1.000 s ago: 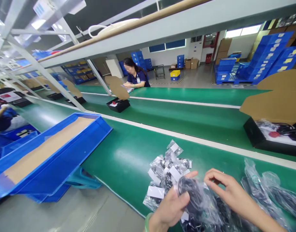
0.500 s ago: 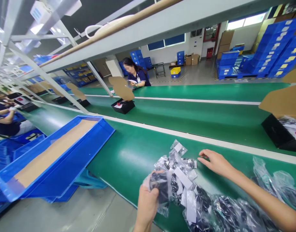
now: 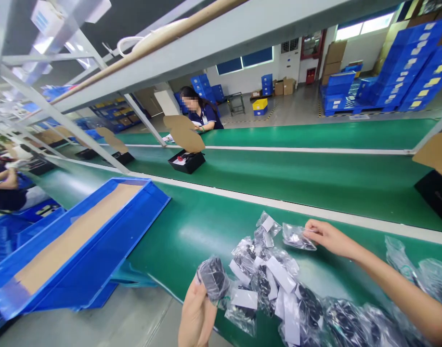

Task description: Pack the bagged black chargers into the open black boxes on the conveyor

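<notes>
At the bottom centre of the frame, the left hand (image 3: pixel 196 315) pinches a clear bag of black cable (image 3: pixel 213 278), lifted just off the green bench (image 3: pixel 192 226). Right of it lies a heap of similar bagged parts (image 3: pixel 275 284). Further up, the right hand (image 3: pixel 327 236), arm outstretched, grips a small bagged part (image 3: pixel 297 237) by its edge. Slippery plastic held by fingertips could likely slide free. Beyond, a black open box (image 3: pixel 187 161) sits on the conveyor.
</notes>
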`<action>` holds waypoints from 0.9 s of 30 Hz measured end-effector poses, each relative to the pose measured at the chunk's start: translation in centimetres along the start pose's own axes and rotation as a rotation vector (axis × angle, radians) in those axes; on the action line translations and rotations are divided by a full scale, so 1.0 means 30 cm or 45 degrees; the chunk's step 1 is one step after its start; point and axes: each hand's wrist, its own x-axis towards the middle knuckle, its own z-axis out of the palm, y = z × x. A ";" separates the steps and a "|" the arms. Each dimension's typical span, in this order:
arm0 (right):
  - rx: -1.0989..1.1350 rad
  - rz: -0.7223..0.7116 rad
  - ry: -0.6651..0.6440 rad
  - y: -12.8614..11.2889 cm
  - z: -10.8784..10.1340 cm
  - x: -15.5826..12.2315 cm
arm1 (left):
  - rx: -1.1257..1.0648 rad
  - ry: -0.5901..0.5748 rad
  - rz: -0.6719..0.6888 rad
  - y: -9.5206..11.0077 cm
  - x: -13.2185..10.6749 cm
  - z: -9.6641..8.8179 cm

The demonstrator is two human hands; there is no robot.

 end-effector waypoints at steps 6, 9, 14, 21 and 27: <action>-0.299 0.313 0.167 0.120 -0.032 -0.069 | 0.021 -0.077 -0.022 -0.014 0.009 0.026; -0.356 0.323 0.182 0.117 -0.001 -0.060 | 0.070 -0.087 -0.027 -0.011 0.002 0.046; -0.384 0.365 0.097 0.105 0.021 0.007 | 0.106 -0.044 0.011 -0.003 -0.002 0.038; -0.423 0.238 0.068 0.027 0.016 0.071 | 0.018 0.150 -0.013 -0.007 0.022 -0.025; -0.467 0.103 0.116 -0.184 0.140 0.212 | 0.074 0.079 0.040 -0.028 0.037 -0.071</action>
